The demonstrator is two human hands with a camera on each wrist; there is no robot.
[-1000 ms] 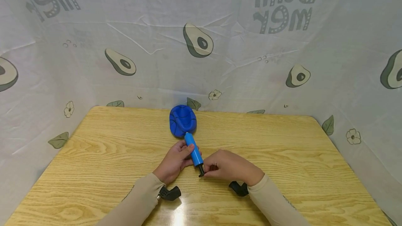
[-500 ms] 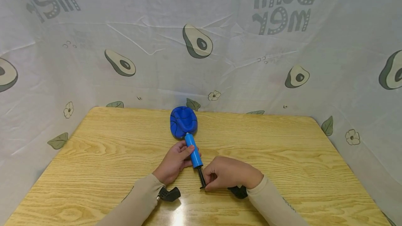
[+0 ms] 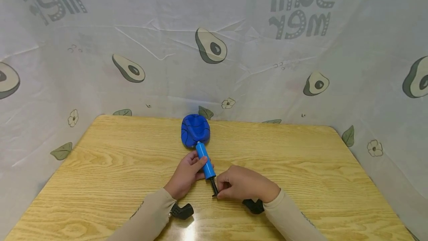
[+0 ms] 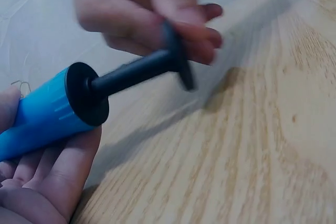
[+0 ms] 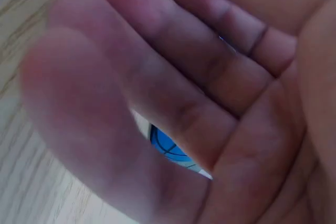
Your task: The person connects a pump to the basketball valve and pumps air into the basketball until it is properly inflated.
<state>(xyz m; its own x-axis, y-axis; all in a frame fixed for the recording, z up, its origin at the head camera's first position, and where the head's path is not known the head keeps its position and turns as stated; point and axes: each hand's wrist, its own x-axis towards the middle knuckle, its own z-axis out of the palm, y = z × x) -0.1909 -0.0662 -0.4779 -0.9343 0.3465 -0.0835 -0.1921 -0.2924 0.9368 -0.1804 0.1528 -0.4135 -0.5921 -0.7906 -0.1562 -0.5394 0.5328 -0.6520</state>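
A blue hand pump slants over the table, its nozzle end right at a dented, part-deflated blue ball with black lines. My left hand grips the pump barrel, thumb on top and fingers beneath. At the near end, my right hand pinches the black plunger handle with curled fingers. Part of the black plunger rod stands out of the barrel in the left wrist view. In the right wrist view, curled fingers fill most of the picture, and a bit of the ball shows between them.
The wood-grain table spreads out on both sides of the hands. A pale cloth printed with avocados hangs behind it and along the sides. Black wrist devices sit at both sleeve cuffs.
My right hand first drew the plunger out toward me, then moved it slightly back in. My left hand, the pump barrel and the ball have stayed nearly in place.
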